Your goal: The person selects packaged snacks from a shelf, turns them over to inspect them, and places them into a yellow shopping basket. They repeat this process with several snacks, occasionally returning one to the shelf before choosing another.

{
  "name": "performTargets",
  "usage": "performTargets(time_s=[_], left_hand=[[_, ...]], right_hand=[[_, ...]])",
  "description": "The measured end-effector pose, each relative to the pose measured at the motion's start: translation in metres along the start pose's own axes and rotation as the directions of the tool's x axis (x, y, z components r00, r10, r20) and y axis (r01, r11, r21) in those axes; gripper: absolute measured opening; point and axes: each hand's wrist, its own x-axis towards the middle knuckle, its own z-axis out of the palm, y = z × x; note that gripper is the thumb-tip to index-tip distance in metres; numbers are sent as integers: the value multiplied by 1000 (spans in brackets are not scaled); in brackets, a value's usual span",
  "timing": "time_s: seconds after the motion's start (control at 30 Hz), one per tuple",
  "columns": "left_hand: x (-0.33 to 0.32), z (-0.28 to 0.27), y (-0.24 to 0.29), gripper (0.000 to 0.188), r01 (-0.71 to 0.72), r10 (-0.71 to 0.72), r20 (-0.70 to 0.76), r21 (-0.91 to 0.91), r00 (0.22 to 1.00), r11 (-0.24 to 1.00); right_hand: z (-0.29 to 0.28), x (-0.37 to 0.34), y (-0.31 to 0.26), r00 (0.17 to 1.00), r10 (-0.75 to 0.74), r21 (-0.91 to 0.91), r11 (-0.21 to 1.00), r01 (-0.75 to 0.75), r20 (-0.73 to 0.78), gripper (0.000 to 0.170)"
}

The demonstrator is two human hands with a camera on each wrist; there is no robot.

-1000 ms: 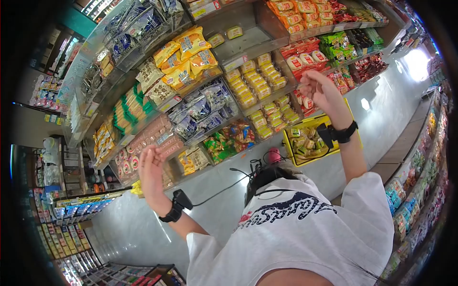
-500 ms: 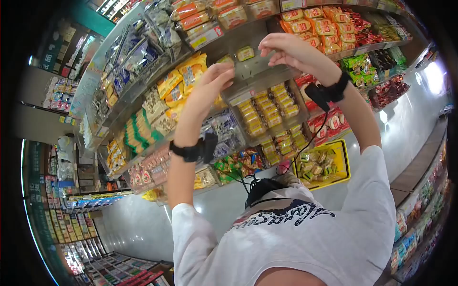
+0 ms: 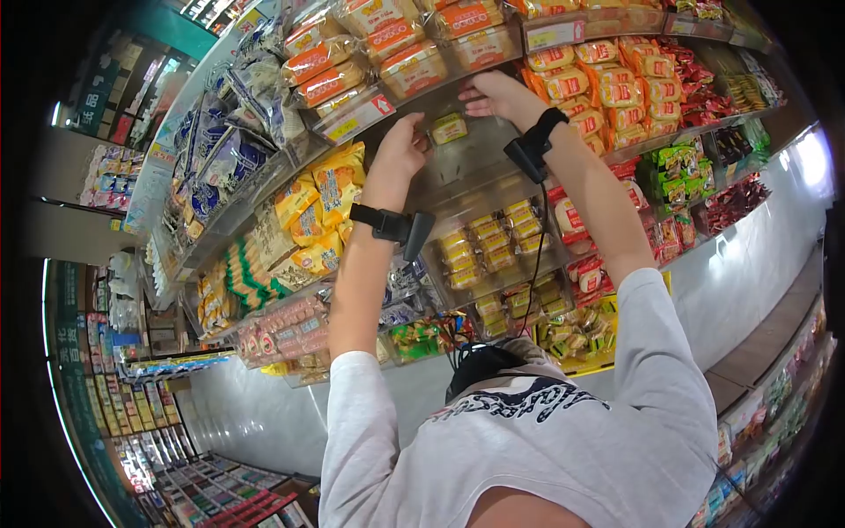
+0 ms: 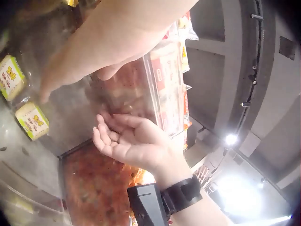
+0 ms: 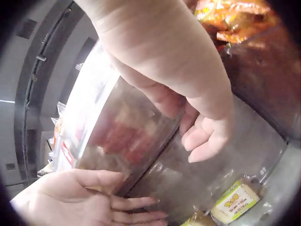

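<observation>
Both hands reach into a clear-walled shelf bin. Two small snack packs with green-and-yellow wrappers lie on its bottom; one snack pack (image 3: 449, 129) shows between the hands in the head view. My left hand (image 3: 402, 147) is left of that pack; in the right wrist view the left hand (image 5: 84, 200) has straight, spread fingers. Above and right of the pack is my right hand (image 3: 495, 95), its fingers loosely bent and holding nothing in the left wrist view, where the right hand (image 4: 136, 141) faces palm up. Both snack packs (image 4: 33, 121) lie near the left fingertips.
A bin of small yellow packs (image 3: 493, 242) sits below. Orange-wrapped cakes (image 3: 409, 66) fill the shelf above, and yellow bags (image 3: 317, 207) stand to the left. Orange packs (image 3: 616, 88) lie to the right. A yellow basket (image 3: 666, 282) with wrapped snacks is partly behind the right arm.
Both hands, first wide apart over the lower bins, have come together and moved up and forward into the bin with the few packs. The view has shifted toward the upper shelf.
</observation>
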Motion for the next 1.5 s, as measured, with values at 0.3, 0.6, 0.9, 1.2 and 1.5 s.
performTargets(time_s=[0.3, 0.6, 0.9, 1.2, 1.5], left_hand=[[35, 17, -2, 10, 96, -94, -98, 18, 991, 995], [75, 7, -14, 24, 194, -169, -194, 116, 966, 974], [95, -7, -24, 19, 141, -125, -134, 118, 983, 983], [81, 3, -32, 23, 113, -108, -33, 213, 994, 971], [61, -16, -36, 17, 135, -154, 74, 211, 985, 968]], right_hand=[[-4, 61, 42, 990, 95, -282, 952, -121, -102, 35], [-6, 89, 56, 976, 213, -550, 812, -195, -31, 47], [-5, 96, 70, 983, 180, -372, 915, -156, 31, 38], [32, 52, 54, 997, -79, -494, 866, 74, 11, 26], [47, 37, 63, 902, -369, -915, 238, 326, 225, 24]])
